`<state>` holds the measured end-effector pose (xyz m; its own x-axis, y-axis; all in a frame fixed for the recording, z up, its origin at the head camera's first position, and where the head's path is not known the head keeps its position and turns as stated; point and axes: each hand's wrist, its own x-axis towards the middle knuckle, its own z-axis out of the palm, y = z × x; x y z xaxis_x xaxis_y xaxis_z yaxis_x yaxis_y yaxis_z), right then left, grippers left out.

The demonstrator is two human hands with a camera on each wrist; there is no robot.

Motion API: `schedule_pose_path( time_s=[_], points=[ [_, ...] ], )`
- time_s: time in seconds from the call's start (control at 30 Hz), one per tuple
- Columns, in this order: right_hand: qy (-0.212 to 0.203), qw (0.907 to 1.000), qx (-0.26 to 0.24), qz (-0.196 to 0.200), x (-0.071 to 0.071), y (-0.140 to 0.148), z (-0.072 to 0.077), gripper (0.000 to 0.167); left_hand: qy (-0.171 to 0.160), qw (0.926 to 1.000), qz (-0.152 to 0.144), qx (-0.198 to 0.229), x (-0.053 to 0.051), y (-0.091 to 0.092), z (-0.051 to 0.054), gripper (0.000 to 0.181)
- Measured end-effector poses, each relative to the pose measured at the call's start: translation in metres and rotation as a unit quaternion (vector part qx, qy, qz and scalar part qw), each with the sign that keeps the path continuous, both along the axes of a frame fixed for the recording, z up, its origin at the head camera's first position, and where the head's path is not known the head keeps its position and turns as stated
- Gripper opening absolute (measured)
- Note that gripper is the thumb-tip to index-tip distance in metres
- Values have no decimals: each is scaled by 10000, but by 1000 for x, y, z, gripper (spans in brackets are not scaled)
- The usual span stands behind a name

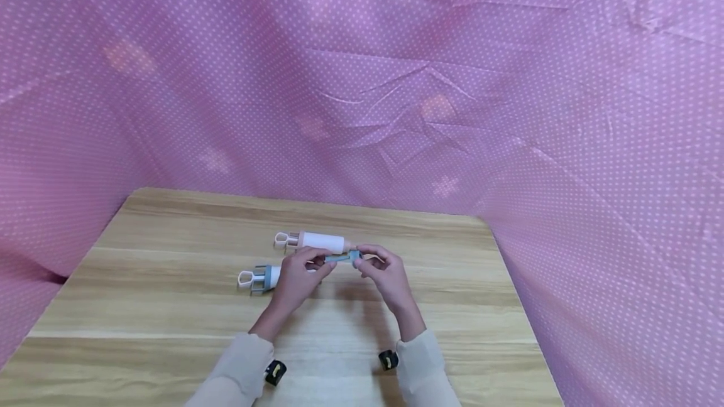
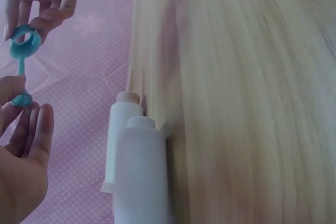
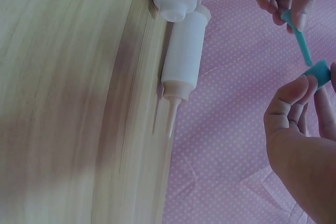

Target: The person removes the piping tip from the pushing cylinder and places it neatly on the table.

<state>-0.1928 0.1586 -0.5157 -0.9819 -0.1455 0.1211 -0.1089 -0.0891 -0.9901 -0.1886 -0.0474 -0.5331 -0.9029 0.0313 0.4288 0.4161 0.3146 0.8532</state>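
Both hands hold a small teal nozzle [image 1: 355, 255] above the table, with a ring-shaped collar at one end and a thin stem. My left hand [image 1: 298, 275] pinches the stem's far end, which has a small rounded tip [image 2: 22, 99]. The collar [image 3: 318, 73] is pinched by my right hand [image 1: 390, 275]. Beside the left hand lies a white syringe-like tube with blue fittings [image 1: 266, 278], partly hidden by that hand; its bare white neck [image 2: 142, 122] shows in the left wrist view. Behind it lies a similar tube with pink fittings [image 1: 322, 242], its pink tapered nozzle [image 3: 176, 95] attached.
The wooden table [image 1: 141, 306] carries both tubes, whose white loop handles point left. A pink dotted cloth [image 1: 362, 80] hangs behind the table and along its sides. Small black devices sit near each wrist, by the light sleeves [image 1: 246, 357].
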Motion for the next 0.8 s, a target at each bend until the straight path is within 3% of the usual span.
schedule_pose_path(
  time_s=[0.17, 0.3, 0.8],
  points=[
    [-50, 9997, 143, -187, 0, 6, -3, 33, 292, 9982, 262, -447, -5, 5, -10, 22],
    [-167, 9991, 263, -291, 0, 11, -8, 35, 346, 9967, 344, -643, -7, 8, -17, 21],
    [-485, 9961, 567, -471, -1, 29, -26, 38, 40, 9943, 310, -1022, -11, 20, -29, 20]
  ],
)
